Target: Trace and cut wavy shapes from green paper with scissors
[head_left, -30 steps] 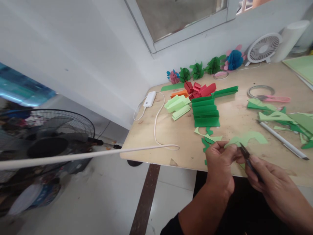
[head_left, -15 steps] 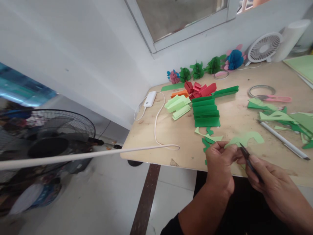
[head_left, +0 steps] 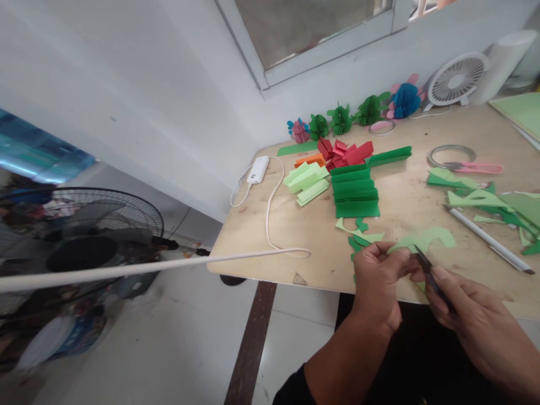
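Observation:
My left hand pinches a light green paper piece between thumb and fingers, just above the table's front edge. The paper has a curved cut-out and stretches away to the right. In my right hand is a pair of dark scissors, their pointed blades at the paper's near edge beside my left fingertips. My fingers hide most of the scissors' handles. Green paper scraps lie just left of my left hand. Beyond it sit folded dark green strips.
Light green folded strips, red folded pieces and paper figures stand farther back. A white cable runs from a power bank off the left edge. On the right lie a grey pen, scraps and a tape ring.
Almost nothing differs. Both hands, the paper and the scissors keep nearly the same position, with only a slight shift of the left wrist and of the view.

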